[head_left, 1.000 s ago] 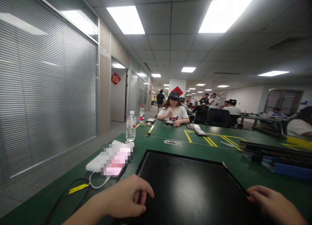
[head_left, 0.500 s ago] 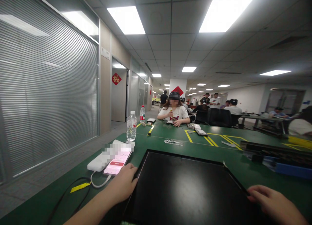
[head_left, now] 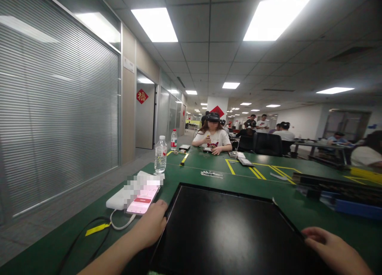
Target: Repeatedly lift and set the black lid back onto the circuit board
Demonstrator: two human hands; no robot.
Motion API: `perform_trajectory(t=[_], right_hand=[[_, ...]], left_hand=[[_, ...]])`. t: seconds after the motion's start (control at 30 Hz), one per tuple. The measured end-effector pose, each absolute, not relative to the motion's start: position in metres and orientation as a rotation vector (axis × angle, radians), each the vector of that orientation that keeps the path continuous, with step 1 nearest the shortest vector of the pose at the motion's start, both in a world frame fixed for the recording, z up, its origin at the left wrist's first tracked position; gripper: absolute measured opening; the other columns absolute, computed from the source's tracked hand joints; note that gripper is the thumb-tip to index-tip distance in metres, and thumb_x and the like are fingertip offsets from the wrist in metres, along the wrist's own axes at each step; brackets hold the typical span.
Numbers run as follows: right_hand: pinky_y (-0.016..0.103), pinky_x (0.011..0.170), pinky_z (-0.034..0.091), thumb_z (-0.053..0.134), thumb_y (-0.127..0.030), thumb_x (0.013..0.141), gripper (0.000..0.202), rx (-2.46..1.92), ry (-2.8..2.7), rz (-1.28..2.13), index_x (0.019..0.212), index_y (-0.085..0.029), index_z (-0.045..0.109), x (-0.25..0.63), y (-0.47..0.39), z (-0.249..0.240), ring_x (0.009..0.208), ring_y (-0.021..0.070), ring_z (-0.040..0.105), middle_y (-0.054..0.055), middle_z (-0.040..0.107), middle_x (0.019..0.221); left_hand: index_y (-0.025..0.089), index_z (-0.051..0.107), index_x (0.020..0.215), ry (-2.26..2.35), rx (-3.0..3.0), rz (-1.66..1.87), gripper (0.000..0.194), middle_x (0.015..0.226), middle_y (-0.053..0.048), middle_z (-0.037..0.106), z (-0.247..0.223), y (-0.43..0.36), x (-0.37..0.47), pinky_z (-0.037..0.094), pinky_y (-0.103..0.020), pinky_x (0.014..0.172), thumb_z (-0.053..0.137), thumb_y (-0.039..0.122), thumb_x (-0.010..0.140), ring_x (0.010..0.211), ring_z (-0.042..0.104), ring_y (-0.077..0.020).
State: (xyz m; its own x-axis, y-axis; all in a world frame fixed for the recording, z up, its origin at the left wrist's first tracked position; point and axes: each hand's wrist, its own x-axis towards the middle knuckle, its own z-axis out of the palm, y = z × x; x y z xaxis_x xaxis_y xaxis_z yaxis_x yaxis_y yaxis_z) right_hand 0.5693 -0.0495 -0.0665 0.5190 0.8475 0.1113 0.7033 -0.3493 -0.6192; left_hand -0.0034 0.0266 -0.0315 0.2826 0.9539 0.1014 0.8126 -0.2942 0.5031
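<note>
A large black flat panel [head_left: 232, 231] with a thin raised frame lies in front of me on the green table [head_left: 191, 175]. My left hand [head_left: 153, 223] is closed on the panel's left edge, its fingertips partly hidden behind the frame. At the right edge, my right hand [head_left: 325, 243] pinches the frame between thumb and curled fingers. Close beside my left hand lies a lit phone [head_left: 143, 201] with a white cable plugged in.
A white power bank [head_left: 117, 199] and a clear water bottle [head_left: 160, 155] stand left of the panel. Black rails [head_left: 343, 187] and a blue part [head_left: 358, 208] lie at the right. Across the table sits a person [head_left: 212, 138] with a tool.
</note>
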Motion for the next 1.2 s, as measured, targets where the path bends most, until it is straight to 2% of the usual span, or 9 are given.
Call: perform_trajectory(t=[0.17,0.3,0.43,0.6,0.77,0.87,1.03,1.2], right_hand=[[0.049,0.083,0.06,0.063,-0.056,0.054,0.041,-2.137,-1.331,0.314,0.08,-0.033,0.083,0.571,-0.044,-0.08,0.098,0.0416,0.078,0.009,0.086,0.094],[0.048,0.085,0.059,0.059,-0.058,0.052,0.041,-2.127,-1.313,0.274,0.077,-0.034,0.081,0.567,-0.043,-0.083,0.096,0.0408,0.078,0.008,0.086,0.092],[0.048,0.084,0.058,0.057,-0.059,0.051,0.042,-2.146,-1.293,0.308,0.076,-0.034,0.08,0.56,-0.046,-0.075,0.095,0.0396,0.078,0.007,0.086,0.091],[0.046,0.083,0.056,0.054,-0.059,0.052,0.042,-2.144,-1.294,0.312,0.075,-0.034,0.08,0.552,-0.049,-0.067,0.093,0.038,0.078,0.006,0.085,0.089],[0.044,0.08,0.056,0.054,-0.058,0.054,0.042,-2.139,-1.309,0.3,0.076,-0.034,0.08,0.551,-0.05,-0.069,0.091,0.0372,0.078,0.005,0.085,0.088],[0.043,0.079,0.056,0.056,-0.056,0.055,0.04,-2.135,-1.322,0.299,0.077,-0.034,0.081,0.553,-0.05,-0.07,0.09,0.0364,0.078,0.005,0.085,0.088],[0.041,0.079,0.056,0.056,-0.052,0.057,0.038,-2.126,-1.321,0.288,0.078,-0.032,0.08,0.553,-0.05,-0.072,0.09,0.0353,0.078,0.005,0.085,0.087],[0.041,0.075,0.055,0.054,-0.052,0.058,0.038,-2.113,-1.329,0.283,0.079,-0.032,0.08,0.551,-0.05,-0.073,0.086,0.0345,0.077,0.005,0.083,0.083]], left_hand=[[0.01,0.074,0.117,1.592,2.127,0.637,0.041,0.13,-0.02,0.073,-0.031,0.028,-0.001,0.048,-0.036,0.112,0.045,0.005,0.088,0.124,0.069,-0.0281],[0.01,0.074,0.118,1.574,1.982,0.775,0.04,0.13,-0.019,0.076,-0.024,0.027,0.0,0.049,-0.037,0.113,0.048,0.01,0.087,0.128,0.069,-0.0293],[0.012,0.076,0.118,1.49,1.592,0.945,0.041,0.125,-0.014,0.083,-0.018,0.024,0.002,0.057,-0.039,0.101,0.058,0.02,0.082,0.117,0.076,-0.033],[0.016,0.081,0.102,1.507,1.355,1.12,0.034,0.117,-0.009,0.087,-0.014,0.024,0.005,0.057,-0.033,0.098,0.066,0.013,0.072,0.12,0.077,-0.0309],[0.017,0.079,0.1,1.341,1.083,1.156,0.028,0.08,-0.005,0.086,-0.025,0.034,0.007,0.06,-0.03,0.072,0.068,0.01,0.075,0.077,0.081,-0.0245],[0.017,0.078,0.104,1.232,0.949,1.18,0.026,0.071,-0.004,0.083,-0.037,0.041,0.007,0.06,-0.029,0.064,0.069,0.012,0.079,0.064,0.078,-0.0229],[0.018,0.078,0.105,1.145,0.842,1.199,0.022,0.077,-0.006,0.085,-0.05,0.05,0.004,0.064,-0.03,0.069,0.072,0.015,0.083,0.076,0.083,-0.0249],[0.02,0.078,0.095,1.147,0.829,1.277,0.02,0.081,-0.006,0.086,-0.058,0.061,0.003,0.065,-0.031,0.076,0.078,0.015,0.076,0.079,0.083,-0.0254]])
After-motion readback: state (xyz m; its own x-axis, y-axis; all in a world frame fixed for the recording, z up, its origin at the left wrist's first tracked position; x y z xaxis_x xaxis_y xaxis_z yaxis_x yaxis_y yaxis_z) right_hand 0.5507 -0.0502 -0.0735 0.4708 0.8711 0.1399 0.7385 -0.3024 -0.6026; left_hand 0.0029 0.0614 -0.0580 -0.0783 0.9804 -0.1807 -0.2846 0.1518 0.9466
